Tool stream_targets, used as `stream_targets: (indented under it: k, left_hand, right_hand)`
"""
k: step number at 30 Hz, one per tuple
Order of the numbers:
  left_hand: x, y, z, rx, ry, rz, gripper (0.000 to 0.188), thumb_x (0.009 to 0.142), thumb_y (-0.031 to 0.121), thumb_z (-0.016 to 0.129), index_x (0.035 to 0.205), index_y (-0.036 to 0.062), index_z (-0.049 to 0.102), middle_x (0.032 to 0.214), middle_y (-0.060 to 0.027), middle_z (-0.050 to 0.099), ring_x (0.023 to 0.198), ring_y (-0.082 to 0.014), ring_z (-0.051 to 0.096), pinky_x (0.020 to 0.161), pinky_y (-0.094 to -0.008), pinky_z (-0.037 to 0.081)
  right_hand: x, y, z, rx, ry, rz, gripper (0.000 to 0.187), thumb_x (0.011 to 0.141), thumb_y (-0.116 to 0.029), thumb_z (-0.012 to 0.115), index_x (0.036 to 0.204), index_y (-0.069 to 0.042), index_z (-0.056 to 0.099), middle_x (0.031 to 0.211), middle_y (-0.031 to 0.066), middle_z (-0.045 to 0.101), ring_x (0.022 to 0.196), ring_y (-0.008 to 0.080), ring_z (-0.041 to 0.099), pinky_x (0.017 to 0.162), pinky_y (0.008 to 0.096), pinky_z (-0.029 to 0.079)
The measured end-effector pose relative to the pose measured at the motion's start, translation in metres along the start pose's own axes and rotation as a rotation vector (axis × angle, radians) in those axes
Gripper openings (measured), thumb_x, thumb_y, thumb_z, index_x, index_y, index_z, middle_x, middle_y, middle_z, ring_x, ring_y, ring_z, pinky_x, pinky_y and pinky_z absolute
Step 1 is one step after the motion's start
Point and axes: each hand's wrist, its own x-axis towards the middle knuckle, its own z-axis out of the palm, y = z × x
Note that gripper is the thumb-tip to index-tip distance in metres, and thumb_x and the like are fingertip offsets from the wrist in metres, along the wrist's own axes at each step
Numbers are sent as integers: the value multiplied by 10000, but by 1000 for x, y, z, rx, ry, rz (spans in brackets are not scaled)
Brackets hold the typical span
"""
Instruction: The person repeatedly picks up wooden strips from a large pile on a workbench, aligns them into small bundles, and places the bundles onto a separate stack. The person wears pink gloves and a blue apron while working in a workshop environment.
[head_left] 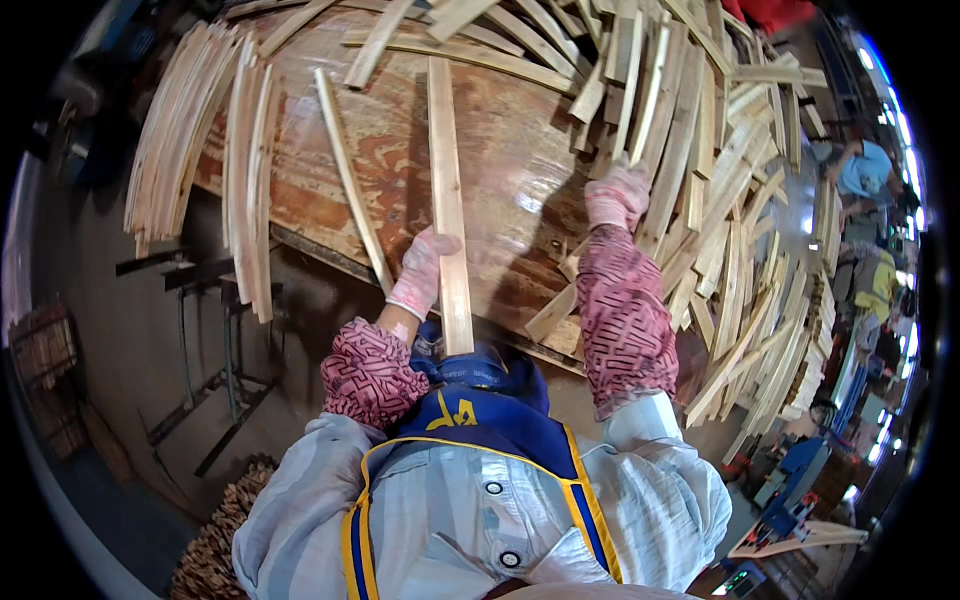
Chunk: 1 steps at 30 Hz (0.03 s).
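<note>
My left hand, in a pale pinkish glove, is closed around the left edge of a long flat wooden board. This board lies lengthwise over the worn plywood tabletop, its near end reaching my blue apron. At the edge of the heap on the right, my right hand, gloved alike, has its fingers curled at the lower end of a narrow wooden strip. Its fingertips are partly hidden. Left of the board, a thinner strip slants over the table's near edge.
A tangled heap of wooden strips covers the table's right side. Bundled strips rest at the left over a dark metal stand. Small wood pieces are stacked at lower left. Other people are at far right.
</note>
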Motion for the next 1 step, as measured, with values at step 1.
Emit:
stream_targets:
  k: [1]
  left_hand:
    - [-1, -11, -20, 409, 133, 124, 390, 805, 215, 653, 1142, 29, 589, 964, -114, 665, 803, -242, 681, 819, -403, 575]
  right_hand:
    - [-2, -9, -1, -6, 7, -17, 685, 786, -148, 671, 1413, -200, 402, 1434, 126, 344, 1288, 311, 420, 879, 513, 518]
